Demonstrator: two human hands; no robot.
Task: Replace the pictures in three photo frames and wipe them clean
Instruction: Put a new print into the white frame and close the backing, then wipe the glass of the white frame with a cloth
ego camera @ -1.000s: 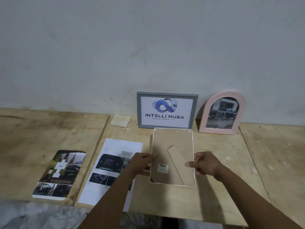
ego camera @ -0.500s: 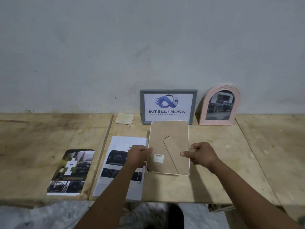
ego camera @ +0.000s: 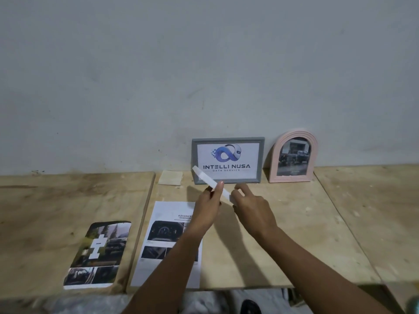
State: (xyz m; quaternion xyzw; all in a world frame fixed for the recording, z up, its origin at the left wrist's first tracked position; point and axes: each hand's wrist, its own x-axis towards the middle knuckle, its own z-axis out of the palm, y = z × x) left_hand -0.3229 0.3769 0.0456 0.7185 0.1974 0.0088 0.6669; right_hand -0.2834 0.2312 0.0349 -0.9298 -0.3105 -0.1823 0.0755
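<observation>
Nearest us, a printed sheet of car pictures (ego camera: 166, 245) and a round-cornered photo print (ego camera: 97, 254) lie flat on the plywood table (ego camera: 306, 223). Just beyond, we see the left hand (ego camera: 207, 209) pinching the middle of a white photo frame (ego camera: 205, 177) and the right hand (ego camera: 251, 209) gripping its near end. The frame is raised and edge-on, its long axis slanting from near right to far left. Behind it lies a folded cloth (ego camera: 170, 177), and a grey frame (ego camera: 227, 160) and a pink arched frame (ego camera: 292, 156) stand at the wall.

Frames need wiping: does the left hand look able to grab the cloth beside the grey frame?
Probably not yet: nothing blocks the cloth, but left hand and right hand both hold the white frame.
</observation>
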